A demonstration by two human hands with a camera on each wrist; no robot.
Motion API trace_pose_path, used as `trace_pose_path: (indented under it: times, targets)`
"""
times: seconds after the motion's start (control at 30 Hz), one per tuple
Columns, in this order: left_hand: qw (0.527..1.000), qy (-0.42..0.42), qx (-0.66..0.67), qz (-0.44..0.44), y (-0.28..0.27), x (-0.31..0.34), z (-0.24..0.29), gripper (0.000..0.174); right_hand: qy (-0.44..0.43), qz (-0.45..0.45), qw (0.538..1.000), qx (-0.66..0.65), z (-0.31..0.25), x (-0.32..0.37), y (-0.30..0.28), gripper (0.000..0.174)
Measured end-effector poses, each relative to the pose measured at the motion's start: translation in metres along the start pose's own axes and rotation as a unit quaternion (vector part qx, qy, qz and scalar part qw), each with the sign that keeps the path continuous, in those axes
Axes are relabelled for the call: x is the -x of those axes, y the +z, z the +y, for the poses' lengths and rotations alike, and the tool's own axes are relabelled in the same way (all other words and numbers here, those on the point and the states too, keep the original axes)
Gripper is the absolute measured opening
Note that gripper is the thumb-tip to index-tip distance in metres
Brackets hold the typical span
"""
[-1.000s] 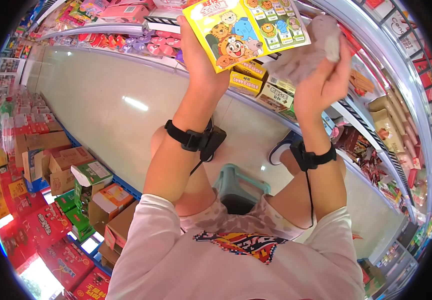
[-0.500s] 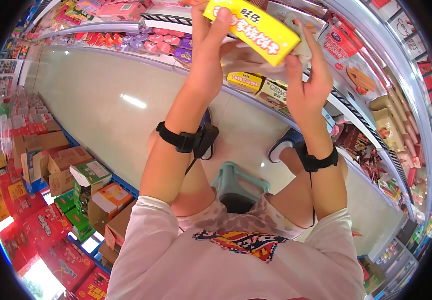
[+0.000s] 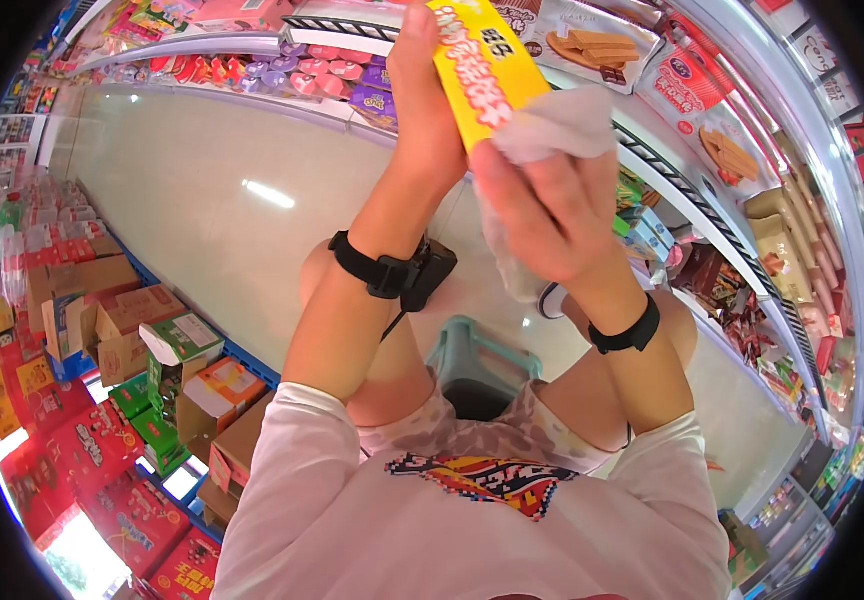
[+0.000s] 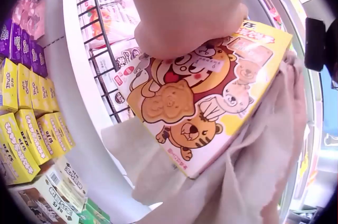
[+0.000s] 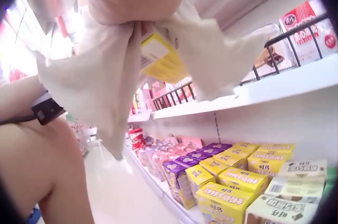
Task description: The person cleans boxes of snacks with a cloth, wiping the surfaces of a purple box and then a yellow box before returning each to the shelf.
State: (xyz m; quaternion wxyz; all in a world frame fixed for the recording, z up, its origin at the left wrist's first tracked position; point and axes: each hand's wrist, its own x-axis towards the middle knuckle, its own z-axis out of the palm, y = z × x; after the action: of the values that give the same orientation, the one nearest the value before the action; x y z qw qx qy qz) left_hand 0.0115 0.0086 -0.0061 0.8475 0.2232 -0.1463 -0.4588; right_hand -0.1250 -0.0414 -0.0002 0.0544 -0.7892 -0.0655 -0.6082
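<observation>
A yellow biscuit box (image 3: 482, 80) is held up in front of the shelves by my left hand (image 3: 424, 95), which grips its left side. In the head view its narrow side with lettering faces me. Cartoon animals cover the broad face of the box (image 4: 211, 113) in the left wrist view. My right hand (image 3: 557, 215) holds a pale grey cloth (image 3: 562, 125) against the box's lower right end. Folds of the cloth (image 5: 95, 86) hang down below the right hand in the right wrist view, partly hiding the box.
Yellow boxes (image 5: 227, 197) and purple boxes (image 5: 179, 179) stand in rows on the lower shelf. Above it, a black wire rail (image 3: 682, 185) edges a shelf of snack bags (image 3: 592, 45). Opened cartons (image 3: 137, 320) line the left side. A stool (image 3: 482, 365) stands beneath me.
The box has turned from its broad animal face to its narrow lettered side, then swung steeper. My right hand with the cloth has come left and lower, onto the box's near end.
</observation>
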Motion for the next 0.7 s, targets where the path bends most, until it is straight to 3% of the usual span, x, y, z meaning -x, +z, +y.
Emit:
trace_pose_path:
  times: [0.07,0.17,0.2,0.27,0.3,0.4,0.43,0.5,0.57,0.7]
  targets:
    - [1.0,-0.003,-0.006,0.003,0.001,-0.001,0.004,0.062,-0.022,-0.105,0.994,-0.019,-0.001,-0.001,-0.004,0.038]
    - [0.982,0.0,0.157,-0.101,-0.012,-0.016,0.012,0.062,0.0,-0.109,0.994,-0.02,0.0,-0.005,0.002,0.038]
    - [0.983,0.003,0.152,-0.103,-0.03,-0.022,0.016,0.062,-0.001,-0.104,0.994,-0.022,-0.001,-0.005,0.003,0.038]
    - [0.981,0.088,-0.034,-0.172,-0.074,-0.028,0.027,0.053,0.023,-0.183,0.981,-0.055,-0.006,-0.002,0.002,0.039]
    - [0.996,0.089,0.0,0.017,-0.067,-0.02,0.029,0.057,0.025,-0.176,0.982,-0.06,-0.009,-0.001,0.002,0.039]
    - [0.993,0.119,0.021,-0.001,-0.084,-0.025,0.046,0.053,-0.009,-0.238,0.97,-0.039,-0.01,0.005,-0.004,0.04]
    - [0.984,0.093,0.119,0.089,-0.068,-0.024,0.051,0.045,0.0,-0.249,0.968,-0.043,-0.007,0.008,-0.007,0.039]
    - [0.986,0.096,0.111,0.073,-0.048,-0.03,0.055,0.047,0.004,-0.261,0.964,-0.045,-0.003,0.01,-0.01,0.039]
    - [0.99,0.097,0.091,0.046,-0.033,-0.033,0.056,0.052,0.051,-0.197,0.978,-0.044,0.003,0.012,-0.01,0.039]
    - [0.995,0.094,0.045,-0.001,-0.017,-0.033,0.056,0.062,0.085,-0.152,0.98,-0.093,0.011,0.007,-0.016,0.043]
